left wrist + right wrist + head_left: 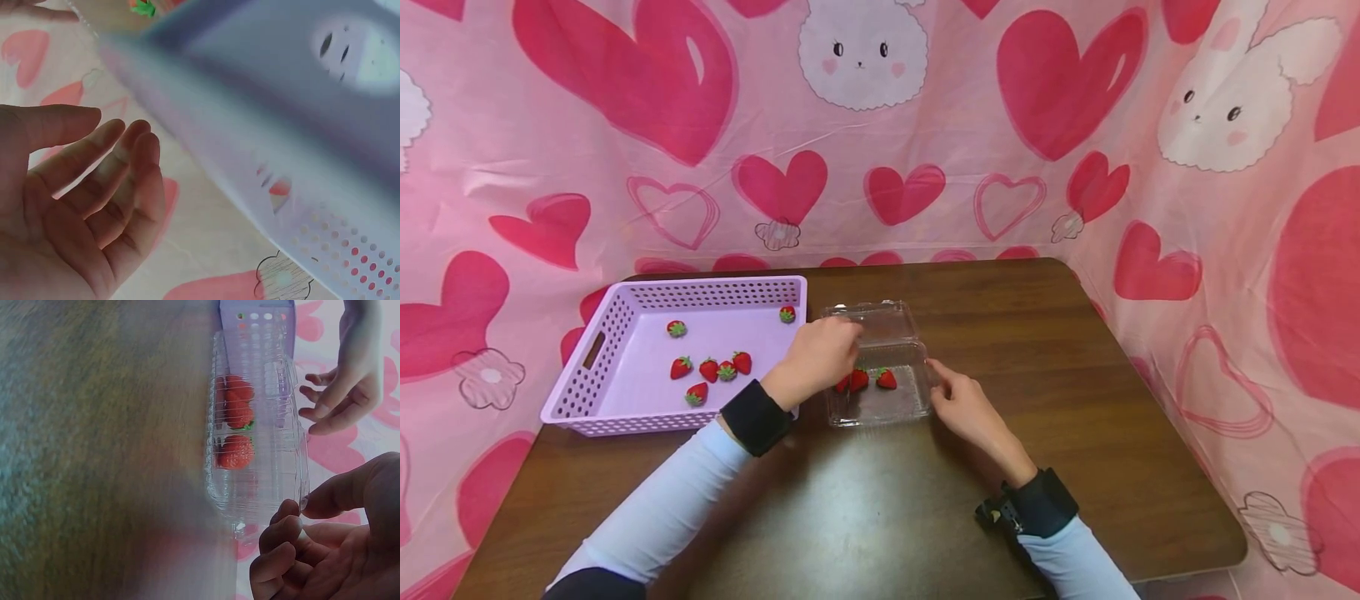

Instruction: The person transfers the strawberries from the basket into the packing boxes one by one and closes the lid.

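On the brown tabletop (1037, 350), a clear plastic box (906, 400), set just right of a lavender basket (647, 350), its lid (891, 323) standing open toward the far side. Inside the box, three strawberries (886, 379) in view: two close together toward the left, a third just to the right of the pair.

Above the box's left part, the left hand (816, 358), with fingers loosely bent, thumb only narrowly apart from the fingertips, palm bare in the left wrist view (basket wall badly blurred there). At the box's right edge, the right hand (966, 408), pinching the rim between thumb and fingertip, the other fingers curled.

In the basket, seven more strawberries (696, 394) visible: three bunched right of the middle, one to their left, one nearer the front, one toward the far left, one by the far right corner. On both wrists, black bands (756, 417) over pale blue sleeves (677, 492). Behind the tabletop and along its sides, pink cloth (865, 129) with red hearts and white rabbits.
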`<state>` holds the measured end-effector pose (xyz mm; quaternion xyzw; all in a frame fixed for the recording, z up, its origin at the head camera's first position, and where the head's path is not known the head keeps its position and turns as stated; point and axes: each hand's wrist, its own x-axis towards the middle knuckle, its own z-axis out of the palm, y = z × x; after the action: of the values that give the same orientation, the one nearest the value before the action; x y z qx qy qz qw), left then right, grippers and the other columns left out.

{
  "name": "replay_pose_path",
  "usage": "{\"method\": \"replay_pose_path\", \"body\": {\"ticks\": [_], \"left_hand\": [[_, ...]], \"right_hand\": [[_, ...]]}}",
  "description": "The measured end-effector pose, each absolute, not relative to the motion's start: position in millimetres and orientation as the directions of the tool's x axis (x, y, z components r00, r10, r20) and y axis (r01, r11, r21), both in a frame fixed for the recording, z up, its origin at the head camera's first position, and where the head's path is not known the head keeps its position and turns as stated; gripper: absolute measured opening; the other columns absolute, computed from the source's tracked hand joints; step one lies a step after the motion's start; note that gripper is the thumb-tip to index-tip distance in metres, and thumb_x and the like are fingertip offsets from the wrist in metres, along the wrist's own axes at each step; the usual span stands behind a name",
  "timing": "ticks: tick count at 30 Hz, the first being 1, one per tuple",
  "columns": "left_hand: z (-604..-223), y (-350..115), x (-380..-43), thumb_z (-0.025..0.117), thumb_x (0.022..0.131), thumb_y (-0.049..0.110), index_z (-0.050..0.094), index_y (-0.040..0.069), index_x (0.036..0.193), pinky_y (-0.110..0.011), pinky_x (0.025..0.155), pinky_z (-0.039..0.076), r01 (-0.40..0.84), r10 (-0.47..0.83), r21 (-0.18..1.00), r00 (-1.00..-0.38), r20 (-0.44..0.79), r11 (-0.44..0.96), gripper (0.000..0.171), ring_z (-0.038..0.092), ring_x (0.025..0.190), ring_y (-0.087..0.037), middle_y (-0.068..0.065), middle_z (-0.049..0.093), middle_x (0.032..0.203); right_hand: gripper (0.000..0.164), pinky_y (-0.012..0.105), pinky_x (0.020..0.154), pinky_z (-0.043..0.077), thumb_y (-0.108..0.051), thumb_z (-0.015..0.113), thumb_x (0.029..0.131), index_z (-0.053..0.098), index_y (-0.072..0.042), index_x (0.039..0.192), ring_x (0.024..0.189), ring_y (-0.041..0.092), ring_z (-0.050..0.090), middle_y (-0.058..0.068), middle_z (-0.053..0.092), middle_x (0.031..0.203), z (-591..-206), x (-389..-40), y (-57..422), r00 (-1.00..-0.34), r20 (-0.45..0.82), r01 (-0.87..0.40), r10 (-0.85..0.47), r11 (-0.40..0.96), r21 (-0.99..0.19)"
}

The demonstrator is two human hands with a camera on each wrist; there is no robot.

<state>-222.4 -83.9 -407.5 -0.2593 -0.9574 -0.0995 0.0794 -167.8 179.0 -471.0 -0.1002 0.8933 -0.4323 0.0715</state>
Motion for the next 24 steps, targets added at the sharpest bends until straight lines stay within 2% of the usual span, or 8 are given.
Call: {"method": "replay_pose_path", "body": {"ticks": [5,9,16,19,24], "left_hand": [[-400,-91,-224,0.069,0.093,0.007,0.077,0.007,0.096,-0.045,0.061,0.055,0.517,0.483,0.179,-0.852,0.201,0.837,0.008,0.069,0.078,-0.028,-0.008,0.071,0.086],[-394,-99,-225,0.065,0.092,0.006,0.075,0.009,0.091,-0.048,0.059,0.055,0.505,0.468,0.175,-0.857,0.215,0.845,0.01,0.07,0.078,-0.03,-0.007,0.07,0.083],[-387,-114,-235,0.063,0.092,0.006,0.078,0.008,0.1,-0.054,0.065,0.056,0.464,0.423,0.193,-0.879,0.22,0.864,0.018,0.071,0.086,-0.035,-0.01,0.073,0.092],[-388,-121,-242,0.062,0.09,0.005,0.076,0.008,0.095,-0.055,0.065,0.056,0.447,0.401,0.199,-0.886,0.231,0.872,0.016,0.071,0.085,-0.037,-0.011,0.073,0.09],[-392,-132,-252,0.062,0.09,0.005,0.065,0.011,0.079,-0.056,0.06,0.053,0.418,0.372,0.211,-0.9,0.226,0.883,0.013,0.068,0.077,-0.037,-0.011,0.066,0.077]], "right_hand": [[0.056,0.026,0.051,0.036,-0.01,0.054,0.102,0.048,-0.006,0.157,0.053,0.012,0.04,-0.003,0.045,0.067,-470,-167,178,-0.97,-0.044,-0.115,-0.239,0.609,-0.785],[0.056,0.027,0.051,0.036,-0.009,0.055,0.102,0.048,-0.005,0.157,0.053,0.012,0.04,-0.002,0.044,0.067,-471,-167,178,-0.97,-0.038,-0.119,-0.24,0.607,-0.786],[0.055,0.027,0.051,0.037,-0.007,0.054,0.102,0.047,-0.004,0.157,0.053,0.012,0.042,-0.002,0.045,0.066,-472,-168,179,-0.968,-0.031,-0.129,-0.249,0.6,-0.79],[0.055,0.027,0.051,0.037,-0.007,0.055,0.102,0.048,-0.004,0.157,0.053,0.013,0.042,-0.001,0.045,0.067,-471,-168,179,-0.968,-0.024,-0.135,-0.25,0.596,-0.792],[0.055,0.027,0.051,0.038,-0.007,0.055,0.102,0.047,-0.004,0.157,0.053,0.014,0.043,-0.001,0.045,0.067,-471,-168,179,-0.968,-0.026,-0.131,-0.249,0.594,-0.794]]}}
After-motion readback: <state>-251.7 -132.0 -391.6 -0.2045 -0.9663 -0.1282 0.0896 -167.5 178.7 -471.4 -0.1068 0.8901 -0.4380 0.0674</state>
